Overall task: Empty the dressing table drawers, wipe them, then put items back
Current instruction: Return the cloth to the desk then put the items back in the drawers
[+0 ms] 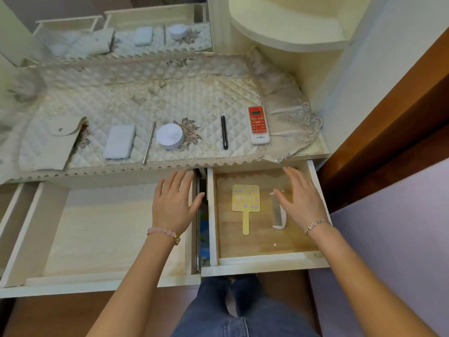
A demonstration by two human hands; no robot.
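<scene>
Pale wood lines the two pulled-out drawers under the bench (313, 156). The wide left drawer (97, 227) shows only its bare bottom, while the smaller right drawer (255, 249) holds a yellow hand mirror (246, 199) lying flat with its handle toward the person, and a white comb (277, 212) just beside it on the right. The left hand (173, 203) hovers over the right edge of the left drawer, fingers straight and spread, holding nothing. The right hand (301, 200) hangs above the right drawer, partly over the comb, fingers also straight and spread, holding nothing; whether it touches the comb cannot be told. On the quilted cloth (145, 93) covering the bench lie, from left to right, a cream pouch (60, 144), a white case (119, 141), a thin metal rod (148, 142), a round white jar (169, 136), a black pen (224, 132) and a red-and-white remote (258, 125).
</scene>
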